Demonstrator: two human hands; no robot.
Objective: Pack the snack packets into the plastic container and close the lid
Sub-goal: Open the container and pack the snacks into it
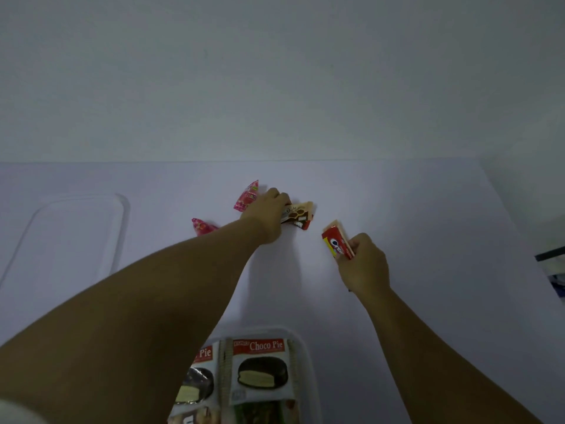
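My left hand reaches far across the white table and grips a brown and cream snack packet. To its right, my right hand holds a red cookie packet just above the table. Two pink candy packets lie near my left hand, one behind it and one partly hidden under my forearm. The clear plastic container sits at the bottom centre and holds two Choco Pie packets and other packets below them. Its clear lid lies flat at the left.
The white table meets a plain wall along its far edge. A dark object shows past the table's right edge.
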